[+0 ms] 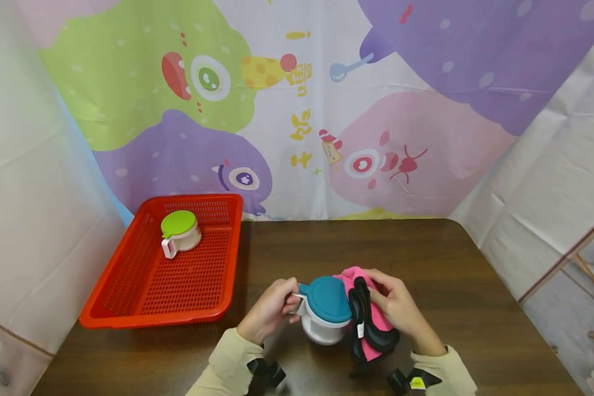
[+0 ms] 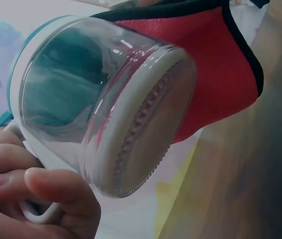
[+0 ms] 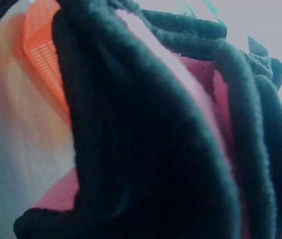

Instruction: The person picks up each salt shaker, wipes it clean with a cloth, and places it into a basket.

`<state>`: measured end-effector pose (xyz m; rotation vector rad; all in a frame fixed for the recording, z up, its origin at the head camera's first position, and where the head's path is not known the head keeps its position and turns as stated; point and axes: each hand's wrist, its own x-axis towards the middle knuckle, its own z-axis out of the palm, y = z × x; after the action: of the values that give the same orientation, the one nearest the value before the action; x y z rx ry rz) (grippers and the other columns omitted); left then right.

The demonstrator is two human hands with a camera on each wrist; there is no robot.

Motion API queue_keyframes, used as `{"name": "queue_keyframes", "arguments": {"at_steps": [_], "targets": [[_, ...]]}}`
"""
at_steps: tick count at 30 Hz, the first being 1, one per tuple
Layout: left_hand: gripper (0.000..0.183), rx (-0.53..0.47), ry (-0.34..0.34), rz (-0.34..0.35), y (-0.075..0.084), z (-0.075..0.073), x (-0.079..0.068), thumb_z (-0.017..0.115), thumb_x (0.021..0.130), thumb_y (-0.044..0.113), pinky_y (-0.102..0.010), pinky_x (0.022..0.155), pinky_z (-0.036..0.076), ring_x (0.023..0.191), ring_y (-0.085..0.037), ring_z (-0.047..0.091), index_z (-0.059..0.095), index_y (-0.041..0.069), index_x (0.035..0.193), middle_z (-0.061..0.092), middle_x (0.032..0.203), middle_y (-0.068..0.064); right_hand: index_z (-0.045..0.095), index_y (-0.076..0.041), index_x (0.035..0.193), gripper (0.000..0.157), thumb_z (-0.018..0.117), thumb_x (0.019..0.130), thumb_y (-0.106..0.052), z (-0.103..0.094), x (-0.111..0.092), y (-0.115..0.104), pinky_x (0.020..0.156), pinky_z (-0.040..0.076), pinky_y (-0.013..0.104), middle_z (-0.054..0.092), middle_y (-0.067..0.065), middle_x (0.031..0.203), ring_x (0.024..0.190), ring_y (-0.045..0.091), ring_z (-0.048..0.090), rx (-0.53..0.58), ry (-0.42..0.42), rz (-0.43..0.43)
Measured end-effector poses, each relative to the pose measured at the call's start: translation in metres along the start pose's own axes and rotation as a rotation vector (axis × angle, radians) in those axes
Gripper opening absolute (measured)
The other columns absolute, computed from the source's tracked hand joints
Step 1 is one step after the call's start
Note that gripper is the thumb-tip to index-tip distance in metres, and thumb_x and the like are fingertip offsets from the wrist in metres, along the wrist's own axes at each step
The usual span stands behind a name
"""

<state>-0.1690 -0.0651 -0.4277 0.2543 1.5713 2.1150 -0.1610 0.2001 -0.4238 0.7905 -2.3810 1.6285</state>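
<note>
My left hand (image 1: 273, 308) grips the white handle of a clear seasoning jar (image 1: 329, 301) with a teal lid. In the left wrist view the jar (image 2: 106, 104) looks see-through and without contents, and its ribbed base shows. With my right hand (image 1: 398, 305) I hold a bunched pink cloth (image 1: 377, 316) with thick black edging and a small white tag, thumb on the near face. The cloth lies right against the jar's side. Black-edged folds of the cloth (image 3: 150, 139) fill most of the right wrist view and hide my fingers there.
At the left of the brown table (image 1: 297, 247) stands a red plastic basket (image 1: 232, 264). Inside it sits another jar (image 1: 183, 234), with a green lid and a white handle. A cartoon-printed curtain (image 1: 297, 110) hangs behind the table.
</note>
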Motion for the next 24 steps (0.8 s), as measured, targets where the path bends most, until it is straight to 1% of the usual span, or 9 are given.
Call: {"name": "queue_keyframes", "arguments": {"at_steps": [2, 7, 10, 13, 17, 21, 24], "targets": [[0.032, -0.023, 0.014, -0.006, -0.0011, -0.0001, 0.0007, 0.035, 0.085, 0.008, -0.024, 0.049, 0.034, 0.045, -0.007, 0.031, 0.034, 0.017, 0.054, 0.032, 0.05, 0.009, 0.063, 0.003, 0.118, 0.029, 0.056, 0.09, 0.005, 0.0005, 0.0, 0.0006, 0.074, 0.05, 0.023, 0.067, -0.011, 0.105, 0.087, 0.003, 0.057, 0.008, 0.003, 0.001], [0.032, -0.039, 0.056, -0.002, -0.0008, -0.0009, 0.0023, 0.036, 0.085, 0.009, -0.024, 0.048, 0.034, 0.045, -0.008, 0.03, 0.033, 0.016, 0.054, 0.031, 0.05, 0.008, 0.062, 0.003, 0.118, 0.028, 0.057, 0.091, 0.002, 0.0012, -0.001, 0.0002, 0.072, 0.05, 0.023, 0.065, -0.014, 0.102, 0.085, 0.006, 0.057, 0.018, 0.01, 0.015], [0.032, -0.06, 0.082, -0.002, -0.0006, -0.0014, 0.0034, 0.036, 0.086, 0.01, -0.024, 0.048, 0.033, 0.045, -0.008, 0.03, 0.034, 0.016, 0.055, 0.032, 0.05, 0.008, 0.062, 0.003, 0.119, 0.029, 0.058, 0.091, 0.001, 0.0017, -0.0015, -0.0009, 0.072, 0.05, 0.023, 0.065, -0.014, 0.103, 0.086, 0.006, 0.057, 0.018, 0.018, 0.029], [0.032, -0.097, 0.121, -0.008, -0.0017, -0.0025, 0.004, 0.036, 0.087, 0.011, -0.024, 0.049, 0.033, 0.045, -0.007, 0.031, 0.035, 0.017, 0.056, 0.033, 0.051, 0.008, 0.063, 0.002, 0.119, 0.029, 0.058, 0.091, 0.001, 0.0025, -0.0021, -0.0022, 0.073, 0.05, 0.023, 0.065, -0.013, 0.104, 0.086, 0.005, 0.057, 0.007, 0.024, 0.053], [0.033, -0.128, 0.179, 0.002, -0.0033, -0.0047, 0.0047, 0.036, 0.088, 0.011, -0.024, 0.049, 0.033, 0.045, -0.007, 0.031, 0.036, 0.018, 0.055, 0.034, 0.05, 0.008, 0.064, 0.001, 0.119, 0.029, 0.059, 0.09, 0.0, 0.0039, -0.003, -0.0034, 0.071, 0.049, 0.023, 0.064, -0.007, 0.102, 0.085, 0.006, 0.056, -0.009, 0.021, 0.081], [0.034, -0.129, 0.187, 0.022, -0.0035, -0.0067, 0.0052, 0.036, 0.089, 0.011, -0.024, 0.05, 0.034, 0.045, -0.007, 0.031, 0.037, 0.017, 0.055, 0.034, 0.05, 0.008, 0.064, 0.001, 0.118, 0.029, 0.06, 0.09, 0.001, 0.0053, -0.003, -0.0031, 0.069, 0.048, 0.023, 0.063, -0.001, 0.098, 0.084, 0.006, 0.055, -0.014, 0.021, 0.083], [0.035, -0.127, 0.18, 0.026, -0.0034, -0.0067, 0.0053, 0.036, 0.089, 0.012, -0.024, 0.05, 0.035, 0.045, -0.007, 0.031, 0.037, 0.017, 0.055, 0.034, 0.049, 0.009, 0.064, 0.001, 0.119, 0.03, 0.06, 0.089, 0.002, 0.0058, -0.0023, -0.0026, 0.071, 0.049, 0.023, 0.065, 0.002, 0.1, 0.086, 0.004, 0.057, -0.012, 0.023, 0.082]]}}
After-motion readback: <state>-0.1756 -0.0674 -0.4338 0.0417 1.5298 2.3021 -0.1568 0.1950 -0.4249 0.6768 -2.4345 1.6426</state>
